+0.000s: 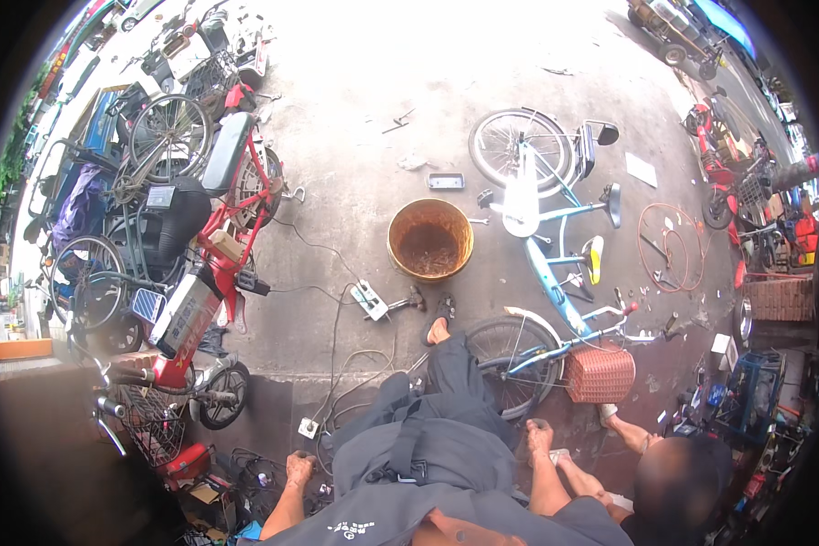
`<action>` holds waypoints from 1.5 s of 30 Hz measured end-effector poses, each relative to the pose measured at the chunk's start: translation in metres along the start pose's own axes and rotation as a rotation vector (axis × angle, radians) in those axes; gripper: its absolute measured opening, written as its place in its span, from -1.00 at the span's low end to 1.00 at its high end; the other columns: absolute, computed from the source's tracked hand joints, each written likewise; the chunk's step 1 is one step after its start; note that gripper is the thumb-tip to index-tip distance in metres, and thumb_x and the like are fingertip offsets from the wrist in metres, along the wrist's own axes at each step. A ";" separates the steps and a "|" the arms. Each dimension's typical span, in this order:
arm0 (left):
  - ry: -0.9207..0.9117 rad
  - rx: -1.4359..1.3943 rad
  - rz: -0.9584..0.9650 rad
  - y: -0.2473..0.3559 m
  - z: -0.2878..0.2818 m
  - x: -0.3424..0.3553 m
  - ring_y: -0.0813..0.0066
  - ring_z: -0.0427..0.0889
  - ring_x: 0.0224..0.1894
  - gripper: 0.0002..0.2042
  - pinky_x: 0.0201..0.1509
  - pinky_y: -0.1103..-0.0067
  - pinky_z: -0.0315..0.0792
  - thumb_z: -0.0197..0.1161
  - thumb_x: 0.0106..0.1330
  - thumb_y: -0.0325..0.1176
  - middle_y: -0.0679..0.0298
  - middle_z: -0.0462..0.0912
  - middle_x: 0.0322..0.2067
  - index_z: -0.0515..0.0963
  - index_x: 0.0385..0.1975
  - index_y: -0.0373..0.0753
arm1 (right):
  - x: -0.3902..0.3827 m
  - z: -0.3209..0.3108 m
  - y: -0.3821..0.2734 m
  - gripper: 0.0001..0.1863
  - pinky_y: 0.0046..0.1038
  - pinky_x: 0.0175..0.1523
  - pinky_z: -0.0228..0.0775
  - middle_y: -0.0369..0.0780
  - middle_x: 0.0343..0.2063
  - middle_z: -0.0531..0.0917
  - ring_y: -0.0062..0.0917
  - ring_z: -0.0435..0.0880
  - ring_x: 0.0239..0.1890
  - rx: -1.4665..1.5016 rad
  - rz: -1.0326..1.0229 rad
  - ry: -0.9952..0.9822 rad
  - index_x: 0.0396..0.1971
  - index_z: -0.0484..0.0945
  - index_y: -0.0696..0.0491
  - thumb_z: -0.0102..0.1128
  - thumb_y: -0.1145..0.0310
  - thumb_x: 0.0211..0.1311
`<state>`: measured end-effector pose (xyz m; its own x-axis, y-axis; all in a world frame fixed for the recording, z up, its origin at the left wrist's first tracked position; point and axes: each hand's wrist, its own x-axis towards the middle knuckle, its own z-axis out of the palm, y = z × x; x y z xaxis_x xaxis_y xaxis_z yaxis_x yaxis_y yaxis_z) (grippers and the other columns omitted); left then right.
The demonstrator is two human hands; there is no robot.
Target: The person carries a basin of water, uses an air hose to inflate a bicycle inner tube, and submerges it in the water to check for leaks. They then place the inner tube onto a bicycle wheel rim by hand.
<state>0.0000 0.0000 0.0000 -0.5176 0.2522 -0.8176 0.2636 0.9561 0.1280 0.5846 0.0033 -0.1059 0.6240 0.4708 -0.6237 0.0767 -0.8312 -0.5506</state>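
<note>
The light-blue metal bicycle (555,287) is right of the round, rusty-yellow bucket (430,211); whether it stands or lies is unclear. Two dark-tyred spoked wheels (523,153) and a red woven basket (601,373) are on it, so its main parts look assembled. Below-left of the bucket, the left hand (300,468) is loosely curled; below-right of it, so is the right hand (540,439). Whether either holds anything small, I cannot tell. Neither touches the bicycle; what remains undone on it does not show.
</note>
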 end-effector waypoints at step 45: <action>-0.121 -0.355 0.021 0.503 -0.097 0.226 0.35 0.60 -0.46 -0.64 -0.44 0.51 0.45 0.23 0.09 -0.37 0.13 0.62 -0.45 0.52 -0.13 -0.46 | 0.167 0.298 -0.531 -0.55 -0.33 0.03 0.41 0.04 -0.25 0.67 -0.24 0.64 -0.14 -0.262 -0.098 -0.186 -0.14 0.53 0.33 0.25 0.24 0.12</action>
<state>-0.0633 0.5528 -0.0660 -0.4096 0.2731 -0.8704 -0.0362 0.9485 0.3146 0.4158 0.6113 -0.0832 0.4533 0.5778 -0.6787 0.3419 -0.8159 -0.4663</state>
